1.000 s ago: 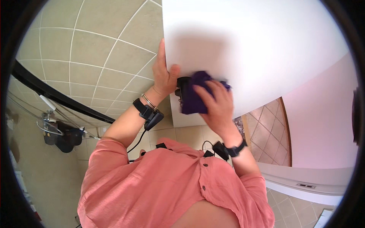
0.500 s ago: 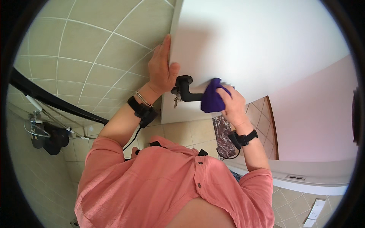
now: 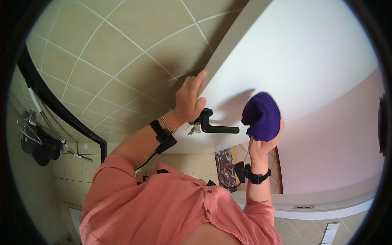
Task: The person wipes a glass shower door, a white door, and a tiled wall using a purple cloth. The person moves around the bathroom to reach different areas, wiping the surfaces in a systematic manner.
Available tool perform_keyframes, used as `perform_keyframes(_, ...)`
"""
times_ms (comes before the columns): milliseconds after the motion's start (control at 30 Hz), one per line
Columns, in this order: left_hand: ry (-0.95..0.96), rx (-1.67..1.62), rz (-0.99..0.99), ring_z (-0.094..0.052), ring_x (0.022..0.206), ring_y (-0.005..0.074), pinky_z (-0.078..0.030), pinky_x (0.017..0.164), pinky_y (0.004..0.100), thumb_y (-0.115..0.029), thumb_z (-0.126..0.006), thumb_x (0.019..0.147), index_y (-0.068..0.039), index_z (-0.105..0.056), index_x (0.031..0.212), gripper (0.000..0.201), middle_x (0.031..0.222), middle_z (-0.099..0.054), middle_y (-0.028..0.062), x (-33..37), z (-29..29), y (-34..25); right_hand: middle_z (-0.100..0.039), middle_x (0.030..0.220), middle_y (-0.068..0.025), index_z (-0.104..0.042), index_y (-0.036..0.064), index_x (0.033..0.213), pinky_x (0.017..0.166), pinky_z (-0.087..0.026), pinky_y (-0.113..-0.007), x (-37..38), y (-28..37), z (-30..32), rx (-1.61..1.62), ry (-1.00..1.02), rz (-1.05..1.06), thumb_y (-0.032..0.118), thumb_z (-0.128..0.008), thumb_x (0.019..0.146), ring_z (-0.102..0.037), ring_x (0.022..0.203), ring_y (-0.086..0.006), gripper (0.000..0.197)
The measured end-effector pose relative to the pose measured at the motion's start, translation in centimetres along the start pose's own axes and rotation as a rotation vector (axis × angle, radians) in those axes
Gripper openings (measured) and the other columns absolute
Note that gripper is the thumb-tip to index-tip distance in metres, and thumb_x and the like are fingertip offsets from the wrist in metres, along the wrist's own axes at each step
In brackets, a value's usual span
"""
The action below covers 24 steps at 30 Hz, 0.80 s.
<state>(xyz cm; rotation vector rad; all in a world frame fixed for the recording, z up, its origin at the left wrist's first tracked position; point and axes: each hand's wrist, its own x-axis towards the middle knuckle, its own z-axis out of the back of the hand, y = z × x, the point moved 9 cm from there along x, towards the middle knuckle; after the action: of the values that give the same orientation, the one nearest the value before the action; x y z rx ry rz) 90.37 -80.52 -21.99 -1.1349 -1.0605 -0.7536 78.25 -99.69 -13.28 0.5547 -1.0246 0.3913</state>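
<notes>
My left hand (image 3: 189, 99) holds the edge of a white door (image 3: 281, 53), thumb by its face and fingers along the edge. Just below that hand, a black lever handle (image 3: 220, 129) juts out to the right, with keys (image 3: 193, 130) hanging beside its base. A bunched purple cloth (image 3: 265, 116) is in my right hand (image 3: 272, 142), off the handle's free end. The cloth hides most of that hand's fingers. Between cloth and door face I cannot tell whether there is contact; a shadow falls on the door to the left.
Beige tiled wall (image 3: 134, 36) stands close behind the door's edge. A black curved frame (image 3: 61, 102) runs along the left, near a shower fitting (image 3: 30, 126). Below the door lies a dark red marbled threshold (image 3: 225, 169). A pinkish wall (image 3: 318, 143) rises at right.
The purple cloth has left the lever handle and moved right, now bunched upright over my right hand. The door appears more slanted in view, with my left hand still at its edge.
</notes>
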Motion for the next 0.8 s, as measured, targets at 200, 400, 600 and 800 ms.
perform_keyframes(200,0.174,0.047,0.11,-0.048,0.111,0.0396,-0.046,0.09,0.0454,-0.017,-0.061,0.078,0.003,-0.029,0.145,0.077,0.117,-0.05,0.0211,-0.9,0.1,-0.3,-0.051,0.126,-0.0189,-0.054,0.0047,0.127,0.104,-0.036,-0.042,5.7,7.5,-6.2,-0.13,-0.045,0.317,0.002,-0.065,0.073,-0.049,0.119,-0.0349,0.054)
perform_keyframes(400,0.21,-0.088,0.389,-0.047,0.119,0.0385,-0.04,0.101,0.044,-0.008,-0.057,0.079,0.004,-0.043,0.131,0.055,0.124,-0.049,0.0241,-6.2,4.0,1.5,-0.059,0.106,-0.0081,-0.072,0.0194,0.106,0.088,-0.04,-0.045,-0.4,6.8,-13.3,-0.271,0.318,0.41,0.01,-0.07,0.064,-0.055,0.1,-0.0291,0.043)
perform_keyframes(600,0.221,-0.484,0.803,-0.051,0.119,0.0235,-0.039,0.102,0.0367,-0.017,-0.037,0.101,0.003,-0.048,0.129,0.036,0.124,-0.055,0.0163,-10.4,5.6,5.1,-0.055,0.12,-0.013,-0.064,0.0153,0.115,0.085,-0.047,-0.044,-2.7,9.0,-14.9,-0.258,0.576,0.289,0.003,-0.072,0.059,-0.054,0.104,-0.0329,0.058)
perform_keyframes(800,0.136,-1.04,0.62,-0.036,0.137,0.022,-0.024,0.115,0.0341,-0.042,-0.028,0.106,-0.001,-0.02,0.151,0.063,0.148,-0.037,0.0146,-7.6,4.5,-1.3,-0.041,0.135,-0.0234,-0.041,0.0072,0.138,0.1,-0.042,-0.045,-2.6,9.1,-14.3,0.097,0.601,-0.014,0.001,-0.071,0.064,-0.046,0.121,-0.0434,0.08)
